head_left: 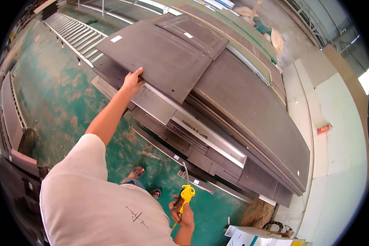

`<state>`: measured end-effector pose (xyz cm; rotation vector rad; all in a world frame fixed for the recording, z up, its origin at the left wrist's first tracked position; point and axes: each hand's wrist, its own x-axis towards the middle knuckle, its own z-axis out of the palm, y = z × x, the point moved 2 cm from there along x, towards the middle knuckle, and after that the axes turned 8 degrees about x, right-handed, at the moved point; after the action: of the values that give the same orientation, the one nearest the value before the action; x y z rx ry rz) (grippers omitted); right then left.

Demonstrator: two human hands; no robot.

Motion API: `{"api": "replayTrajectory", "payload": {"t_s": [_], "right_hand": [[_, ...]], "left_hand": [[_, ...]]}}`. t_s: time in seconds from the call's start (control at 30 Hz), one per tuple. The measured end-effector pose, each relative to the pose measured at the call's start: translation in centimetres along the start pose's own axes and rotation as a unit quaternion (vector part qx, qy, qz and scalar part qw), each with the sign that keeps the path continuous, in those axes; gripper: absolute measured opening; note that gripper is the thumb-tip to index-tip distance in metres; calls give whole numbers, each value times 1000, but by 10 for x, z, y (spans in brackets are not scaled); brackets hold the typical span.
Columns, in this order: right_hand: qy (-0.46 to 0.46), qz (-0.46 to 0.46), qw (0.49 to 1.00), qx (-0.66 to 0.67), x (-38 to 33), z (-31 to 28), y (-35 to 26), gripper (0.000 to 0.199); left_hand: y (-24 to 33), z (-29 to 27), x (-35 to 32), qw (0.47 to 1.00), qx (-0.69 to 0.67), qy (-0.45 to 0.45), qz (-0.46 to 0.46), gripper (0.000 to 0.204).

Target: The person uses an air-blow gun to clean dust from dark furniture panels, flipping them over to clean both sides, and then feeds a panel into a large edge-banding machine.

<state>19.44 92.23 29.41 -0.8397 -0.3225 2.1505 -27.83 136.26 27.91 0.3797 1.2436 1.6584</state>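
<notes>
My left hand [133,79] grips the near edge of a dark brown panel [160,53], thumb on top and fingers hidden beneath. That panel carries a small white label and lies on a stack of similar boards. In my right hand [181,212], low in front of my body, is a yellow air blow gun [187,193]. Its thin metal nozzle points up toward the stack, and a yellow hose runs down from the handle. A smaller dark panel [192,35] lies beside the gripped one, and a long brown panel [254,110] stretches to the right.
A roller conveyor [76,35] stands at the far left. Loose strips [197,182] lie on the green floor [57,135] near my feet. A pale wall [336,156] bounds the right side. A white box-like unit [250,236] is at the lower right. More boards [13,110] stand at the left.
</notes>
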Motion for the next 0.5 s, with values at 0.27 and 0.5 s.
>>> {"api": "replayTrajectory", "payload": {"t_s": [0.27,0.5], "right_hand": [[24,32,998,50,15,-26,58,67],[-19,2,999,29,-22,-32,52,69]], "left_hand": [[27,-39,-158,986,-47,-143,-70,20],[34,-43,-242,988,-49,-132,-64,13]]}}
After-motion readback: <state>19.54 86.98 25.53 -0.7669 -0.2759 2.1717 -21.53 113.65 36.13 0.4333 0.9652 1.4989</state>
